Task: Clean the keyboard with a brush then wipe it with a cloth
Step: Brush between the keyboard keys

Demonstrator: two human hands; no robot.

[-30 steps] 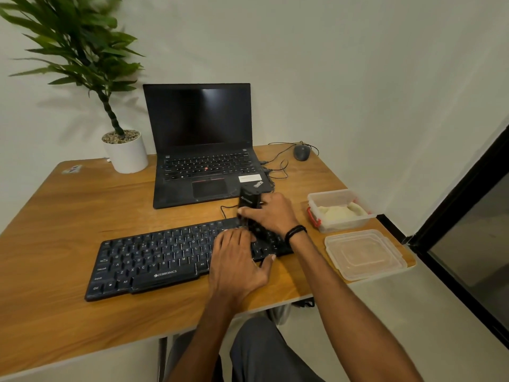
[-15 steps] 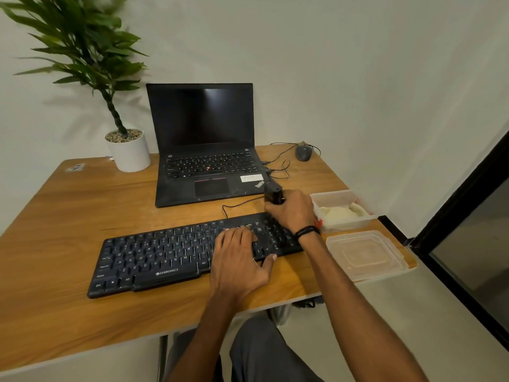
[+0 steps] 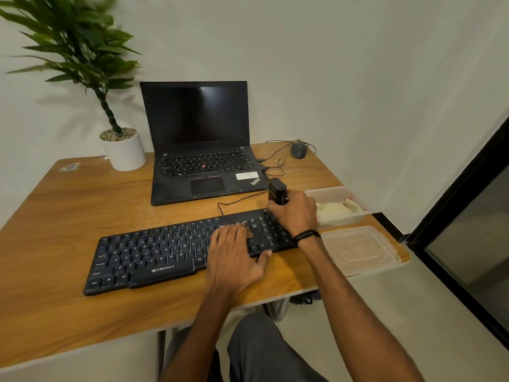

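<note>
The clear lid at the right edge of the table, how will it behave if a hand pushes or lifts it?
The clear lid looks thin and hollow, so it is probably light and would slide easily on the smooth table. It lies flat, so rolling seems unlikely. It sits at the table corner, so a push rightward may drop it.

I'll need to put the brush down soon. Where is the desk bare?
Bare wood lies left of the laptop and keyboard, in front of the plant pot. The right edge is crowded: container, lid, mouse, cables.
</note>
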